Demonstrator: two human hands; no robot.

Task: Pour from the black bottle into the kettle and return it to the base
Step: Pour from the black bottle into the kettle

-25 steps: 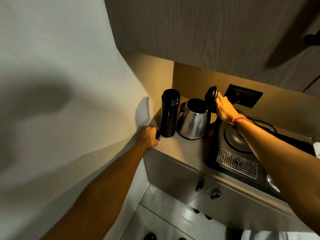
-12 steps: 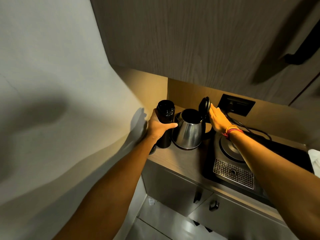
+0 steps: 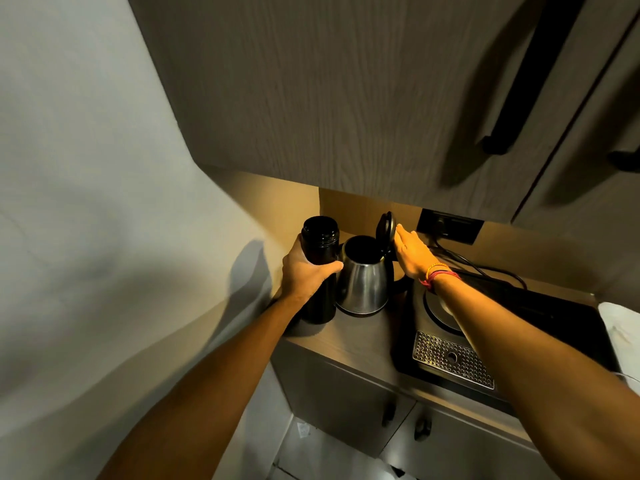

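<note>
A tall black bottle (image 3: 319, 237) with no cap stands upright on the counter at the far left corner. My left hand (image 3: 304, 271) is wrapped around its middle. Right beside it stands a steel kettle (image 3: 363, 282), its black lid (image 3: 385, 230) tipped up and open. My right hand (image 3: 410, 252) lies flat against the back of that lid, fingers extended. The round kettle base (image 3: 438, 310) sits empty on a black tray to the right of the kettle.
The black tray (image 3: 554, 327) has a perforated metal drip grate (image 3: 453, 363) at its front. A wall socket (image 3: 450, 226) with cables lies behind. Low overhead cabinets (image 3: 329, 98) hang above the counter (image 3: 360, 341). The wall closes the left side. Drawers sit below.
My left hand rose from the counter edge, where it held the bottle's cap, and closed around the bottle. My right hand stayed at the kettle lid. The camera moved closer.
</note>
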